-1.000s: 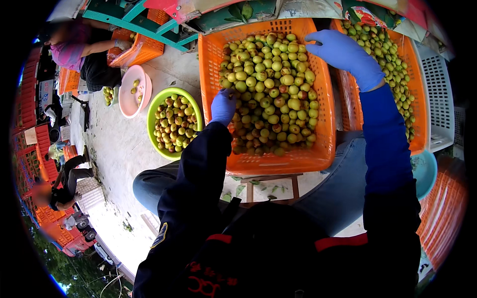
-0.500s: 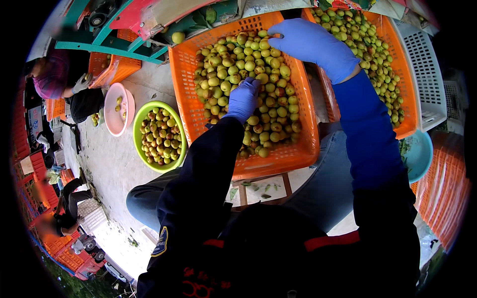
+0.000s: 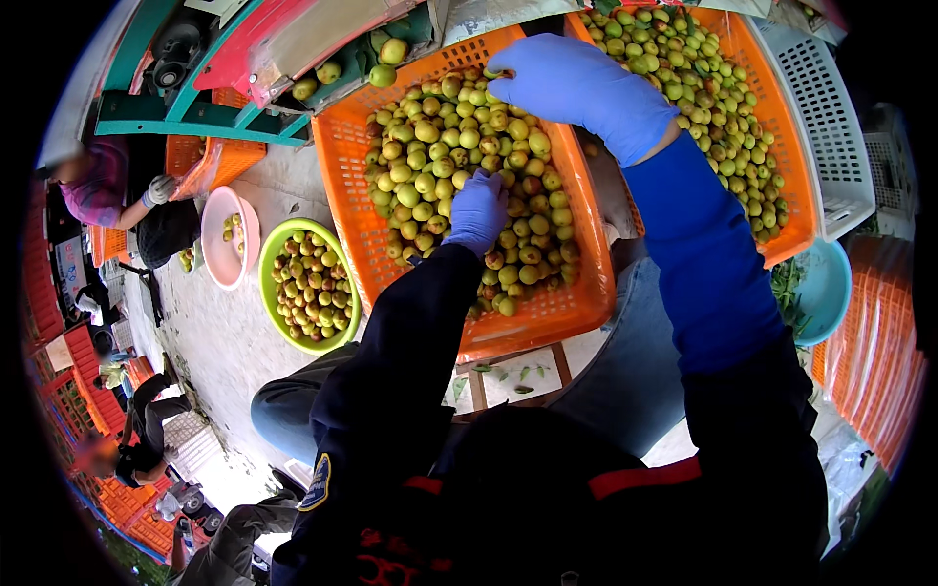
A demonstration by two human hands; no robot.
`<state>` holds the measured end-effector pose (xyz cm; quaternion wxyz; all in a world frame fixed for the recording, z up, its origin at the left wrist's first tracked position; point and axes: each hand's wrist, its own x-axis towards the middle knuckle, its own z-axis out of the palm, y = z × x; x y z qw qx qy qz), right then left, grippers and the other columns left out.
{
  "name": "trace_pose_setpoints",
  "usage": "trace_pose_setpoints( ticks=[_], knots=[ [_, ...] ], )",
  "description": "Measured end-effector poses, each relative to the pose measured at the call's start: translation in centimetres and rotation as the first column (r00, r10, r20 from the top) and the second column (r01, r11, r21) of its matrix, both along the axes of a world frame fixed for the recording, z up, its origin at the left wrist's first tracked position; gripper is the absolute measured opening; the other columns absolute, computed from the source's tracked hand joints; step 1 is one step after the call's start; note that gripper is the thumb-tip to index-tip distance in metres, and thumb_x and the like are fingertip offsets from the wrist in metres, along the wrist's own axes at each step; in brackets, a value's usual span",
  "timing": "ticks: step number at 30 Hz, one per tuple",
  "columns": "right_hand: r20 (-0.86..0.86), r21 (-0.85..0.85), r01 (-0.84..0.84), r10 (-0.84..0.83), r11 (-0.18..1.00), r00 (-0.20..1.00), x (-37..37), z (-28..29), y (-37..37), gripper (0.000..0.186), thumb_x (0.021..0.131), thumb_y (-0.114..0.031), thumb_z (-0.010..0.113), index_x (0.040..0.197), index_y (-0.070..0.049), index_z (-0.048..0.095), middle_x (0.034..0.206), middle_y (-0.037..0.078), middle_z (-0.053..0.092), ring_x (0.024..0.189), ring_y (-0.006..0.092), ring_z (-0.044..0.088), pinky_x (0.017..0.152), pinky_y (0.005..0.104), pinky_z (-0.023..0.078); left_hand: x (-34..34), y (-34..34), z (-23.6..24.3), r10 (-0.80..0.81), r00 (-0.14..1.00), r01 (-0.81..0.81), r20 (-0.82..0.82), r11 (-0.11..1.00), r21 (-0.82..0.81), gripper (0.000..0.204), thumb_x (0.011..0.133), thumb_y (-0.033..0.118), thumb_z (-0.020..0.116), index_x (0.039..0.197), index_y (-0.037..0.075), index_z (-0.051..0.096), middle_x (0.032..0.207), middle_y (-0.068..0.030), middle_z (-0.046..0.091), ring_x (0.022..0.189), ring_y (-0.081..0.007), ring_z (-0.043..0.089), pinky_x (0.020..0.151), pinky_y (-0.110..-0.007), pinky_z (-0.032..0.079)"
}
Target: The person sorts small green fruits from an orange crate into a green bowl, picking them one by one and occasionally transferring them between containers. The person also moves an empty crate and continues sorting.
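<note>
An orange slatted crate [image 3: 598,293] in front of me holds a heap of green-and-brown jujubes [image 3: 430,146]. My left hand [image 3: 477,210], in a purple-blue glove, reaches into the middle of the heap, its fingers curled down against a jujube; the fingertips are partly hidden. My right hand [image 3: 591,93], gloved alike, is over the crate's far right corner. Its fingers bend toward the thumb, and what lies inside them is hidden. To the right stands a second orange crate [image 3: 803,220] full of jujubes.
Left on the floor are a green basin [image 3: 269,259] of browner jujubes and a pink basin [image 3: 220,273] with a few. Several jujubes rest on the chute [image 3: 342,83] beyond. At right are a white crate [image 3: 845,195] and blue basin [image 3: 831,283]. A co-worker [image 3: 103,186] sits far left.
The view has shifted slightly. My left hand has moved a little lower in the heap. More jujubes show on the chute, and another person's leg has appeared at the lower left.
</note>
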<state>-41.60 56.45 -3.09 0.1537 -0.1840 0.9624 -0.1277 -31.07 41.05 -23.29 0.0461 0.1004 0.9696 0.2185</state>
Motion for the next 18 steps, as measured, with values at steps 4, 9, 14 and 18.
trace_pose_setpoints(
  ticks=[4, 9, 14, 18],
  knots=[
    [0.005, -0.037, -0.004, 0.004, 0.999, 1.000, 0.0, -0.1, -0.6, 0.037, 0.084, -0.037, 0.051, 0.112, -0.013, 0.060, 0.103, 0.011, 0.061, 0.096, 0.0247, 0.059, 0.085, 0.0377, 0.046, -0.8, 0.6, 2.0, 0.040, 0.995, -0.036, 0.096, 0.998, -0.046, 0.017, 0.078, 0.025, 0.059, 0.086, 0.011, 0.061, 0.084, -0.0138, 0.059, 0.074, -0.0304, 0.059, 0.062, -0.040, 0.047],
    [0.023, -0.023, 0.020, -0.019, 1.000, 1.000, -0.3, -0.1, -0.4, 0.037, 0.084, -0.034, 0.051, 0.111, -0.011, 0.060, 0.098, 0.012, 0.063, 0.090, 0.0253, 0.061, 0.082, 0.0365, 0.047, -5.2, 5.8, 2.1, -0.080, 0.995, 0.077, -0.062, 0.996, -0.051, 0.022, 0.076, 0.016, 0.058, 0.096, 0.010, 0.057, 0.088, -0.0116, 0.057, 0.071, -0.0281, 0.061, 0.059, -0.040, 0.049],
    [0.083, -0.057, 0.033, -0.028, 0.998, 0.996, -0.2, 0.0, -0.6, 0.036, 0.084, -0.033, 0.052, 0.112, -0.011, 0.060, 0.094, 0.013, 0.064, 0.084, 0.0252, 0.063, 0.080, 0.0361, 0.048, -7.7, 7.2, -3.7, -0.130, 0.992, 0.126, 0.009, 0.939, -0.321, 0.026, 0.075, 0.012, 0.056, 0.101, 0.008, 0.055, 0.091, -0.0116, 0.057, 0.075, -0.0255, 0.062, 0.063, -0.039, 0.050],
    [0.035, -0.072, 0.010, -0.008, 0.997, 0.999, -0.2, -0.5, -0.7, 0.036, 0.084, -0.033, 0.052, 0.111, -0.011, 0.060, 0.097, 0.013, 0.063, 0.089, 0.0251, 0.061, 0.082, 0.0365, 0.047, -7.7, 7.3, -2.8, -0.116, 0.986, 0.146, 0.123, 0.950, -0.277, 0.028, 0.075, 0.012, 0.056, 0.102, 0.007, 0.054, 0.094, -0.0125, 0.057, 0.080, -0.0263, 0.061, 0.065, -0.038, 0.050]
  ],
)
